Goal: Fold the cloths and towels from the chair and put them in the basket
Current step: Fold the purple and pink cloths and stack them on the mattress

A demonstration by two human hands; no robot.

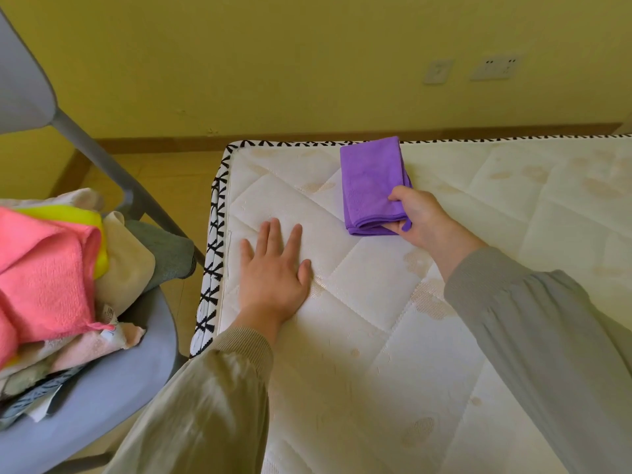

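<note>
On the mattress (376, 302), far side: one purple cloth (371, 179) lies folded into a compact rectangle, its layered edges toward the viewer. Right grip (422, 217) pinches the cloth's near right corner, thumb on top and fingers under the layers. The rest of the cloth extends away from the grip, up and to the left, flat on the mattress. Left grip (273, 271) holds nothing. It rests palm-down with fingers straight on bare mattress, apart from the cloth and near the left edge. Progress, as judged: folding of this cloth appears complete, its transfer not yet made; no basket is in view. A mixed pile (44, 268) of unfolded cloths and towels fills the chair (113, 388) at left, so most of the task is left.
</note>
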